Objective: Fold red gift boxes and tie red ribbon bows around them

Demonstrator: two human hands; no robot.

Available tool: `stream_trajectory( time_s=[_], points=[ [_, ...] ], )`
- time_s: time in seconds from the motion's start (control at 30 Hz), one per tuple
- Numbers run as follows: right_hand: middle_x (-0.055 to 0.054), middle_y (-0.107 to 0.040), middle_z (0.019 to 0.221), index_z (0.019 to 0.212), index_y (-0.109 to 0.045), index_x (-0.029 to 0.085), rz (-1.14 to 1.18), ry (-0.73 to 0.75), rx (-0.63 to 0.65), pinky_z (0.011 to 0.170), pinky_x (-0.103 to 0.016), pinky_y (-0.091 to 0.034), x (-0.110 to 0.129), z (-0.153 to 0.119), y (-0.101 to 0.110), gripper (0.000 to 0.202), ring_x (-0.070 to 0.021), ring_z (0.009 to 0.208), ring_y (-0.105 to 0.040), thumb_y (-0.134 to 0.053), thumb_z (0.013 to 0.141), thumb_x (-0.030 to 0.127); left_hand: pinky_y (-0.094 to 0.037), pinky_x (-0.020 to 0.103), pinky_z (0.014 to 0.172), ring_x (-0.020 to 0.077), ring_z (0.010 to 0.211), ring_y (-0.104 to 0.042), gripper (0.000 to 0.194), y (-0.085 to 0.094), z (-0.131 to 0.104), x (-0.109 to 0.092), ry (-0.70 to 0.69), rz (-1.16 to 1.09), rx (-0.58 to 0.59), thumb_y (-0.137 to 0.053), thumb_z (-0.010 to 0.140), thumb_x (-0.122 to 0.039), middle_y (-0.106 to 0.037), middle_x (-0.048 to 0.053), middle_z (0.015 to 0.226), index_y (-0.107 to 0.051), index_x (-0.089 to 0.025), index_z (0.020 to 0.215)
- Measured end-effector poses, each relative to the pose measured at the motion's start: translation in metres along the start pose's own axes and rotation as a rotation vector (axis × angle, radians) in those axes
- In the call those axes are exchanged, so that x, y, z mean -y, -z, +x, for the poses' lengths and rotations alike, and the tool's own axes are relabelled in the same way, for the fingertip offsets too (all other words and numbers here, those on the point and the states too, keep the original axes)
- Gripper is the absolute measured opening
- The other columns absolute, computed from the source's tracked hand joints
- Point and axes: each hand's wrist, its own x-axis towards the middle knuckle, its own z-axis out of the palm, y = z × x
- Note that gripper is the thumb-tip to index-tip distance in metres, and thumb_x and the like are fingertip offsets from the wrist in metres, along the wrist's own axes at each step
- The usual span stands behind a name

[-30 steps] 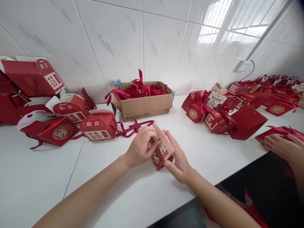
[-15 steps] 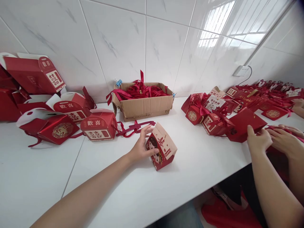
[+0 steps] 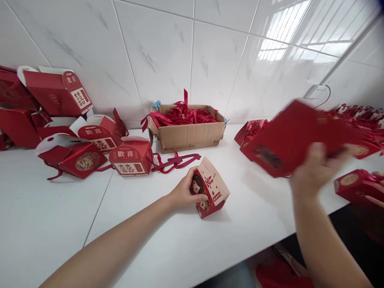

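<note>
The printed box (image 3: pixel 214 188) sits tilted on the table (image 3: pixel 156 248), its long axis running eleven to five o'clock. The left hand (image 3: pixel 188 193) grips it from nine o'clock, thumb on the printed face, other fingers curled partly out of sight behind; this hand is much the nearer. Towards three o'clock, well apart, the right hand (image 3: pixel 313 172) has its blurred fingers closed on a red packet (image 3: pixel 294 136), which lies at the box's two o'clock.

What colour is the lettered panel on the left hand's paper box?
Lettered panel: cream, red print; head view.
</note>
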Motion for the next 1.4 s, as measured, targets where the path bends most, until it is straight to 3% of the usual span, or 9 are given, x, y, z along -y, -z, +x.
stream_trajectory(
  time_s=[0.1,0.17,0.2,0.37,0.47,0.63,0.83,1.07,1.4],
  points=[
    [-0.012,-0.062,0.094,0.106,-0.054,0.014,-0.011,-0.015,0.168,0.076,-0.042,-0.053,-0.011,-0.036,-0.066,0.043,-0.0240,0.086,-0.064,-0.061,0.081,0.049,-0.053,0.043,0.085,0.0281,0.108,-0.060,0.076,-0.001,-0.001,0.001,-0.015,0.029,-0.010,-0.076,0.070,-0.046,-0.056,0.014,0.120,-0.032,-0.023,0.128],
    [-0.011,-0.062,0.092,0.106,-0.050,0.015,0.029,-0.075,0.505,0.074,-0.042,-0.054,-0.018,-0.059,-0.091,0.039,-0.0226,0.083,-0.063,-0.060,0.083,0.045,-0.054,0.041,0.083,0.0269,0.105,-0.061,0.074,-0.001,-0.002,0.002,-0.037,0.058,-0.023,-0.075,0.070,-0.046,-0.057,0.013,0.117,-0.033,-0.023,0.126],
    [-0.012,-0.063,0.097,0.107,-0.050,0.015,0.032,-0.087,0.553,0.077,-0.043,-0.053,-0.019,-0.067,-0.096,0.039,-0.0234,0.087,-0.063,-0.061,0.083,0.044,-0.055,0.041,0.082,0.0267,0.104,-0.061,0.073,-0.001,-0.002,0.002,-0.052,0.075,-0.036,-0.074,0.070,-0.047,-0.057,0.013,0.117,-0.033,-0.023,0.125],
    [-0.015,-0.042,0.136,0.126,-0.045,0.022,0.129,0.125,0.264,0.109,-0.058,-0.028,0.015,-0.079,-0.069,0.046,-0.0311,0.135,-0.035,-0.047,0.089,0.048,-0.045,0.050,0.095,0.0310,0.117,-0.049,0.076,0.002,0.002,-0.013,-0.235,0.281,-0.263,-0.078,0.065,-0.045,-0.048,0.015,0.124,-0.037,-0.022,0.123],
    [-0.015,-0.042,0.137,0.130,-0.048,0.024,0.265,0.128,0.495,0.105,-0.057,-0.038,0.054,-0.087,-0.045,0.057,-0.0348,0.131,-0.040,-0.044,0.086,0.060,-0.047,0.047,0.091,0.0267,0.108,-0.054,0.046,0.004,0.008,-0.038,-0.465,0.628,-0.439,-0.072,0.074,-0.027,-0.056,0.012,0.112,-0.049,-0.021,0.114],
    [-0.013,-0.056,0.128,0.134,-0.044,0.023,0.311,-0.091,0.816,0.094,-0.046,-0.052,0.087,-0.116,-0.040,0.055,-0.0281,0.116,-0.057,-0.061,0.084,0.037,-0.053,0.039,0.085,0.0230,0.101,-0.063,0.028,0.003,0.013,-0.071,-0.676,0.888,-0.388,-0.069,0.076,-0.018,-0.068,0.006,0.100,-0.058,-0.022,0.102],
    [-0.011,-0.064,0.119,0.127,-0.054,0.022,0.256,0.071,0.765,0.094,-0.042,-0.053,0.092,-0.122,-0.050,0.038,-0.0240,0.114,-0.060,-0.047,0.091,0.016,-0.056,0.039,0.091,0.0257,0.112,-0.062,0.031,0.004,0.013,-0.068,-0.747,0.970,-0.344,-0.068,0.077,-0.014,-0.070,0.010,0.107,-0.059,-0.016,0.107],
    [-0.011,-0.066,0.112,0.124,-0.054,0.021,0.151,0.224,0.816,0.090,-0.039,-0.055,0.104,-0.108,-0.057,0.034,-0.0241,0.109,-0.062,-0.049,0.090,0.017,-0.060,0.036,0.089,0.0233,0.107,-0.066,0.026,0.011,0.014,-0.065,-0.775,0.961,-0.385,-0.064,0.080,-0.014,-0.071,0.009,0.105,-0.060,-0.018,0.105],
    [-0.010,-0.069,0.096,0.107,-0.060,0.019,0.158,0.245,0.746,0.078,-0.037,-0.059,0.113,-0.109,-0.070,0.021,-0.0233,0.093,-0.066,-0.052,0.088,0.018,-0.061,0.032,0.087,0.0257,0.103,-0.067,0.030,0.025,0.012,-0.065,-0.903,1.103,-0.332,-0.068,0.080,-0.023,-0.072,0.017,0.101,-0.058,-0.010,0.106]
  ],
)
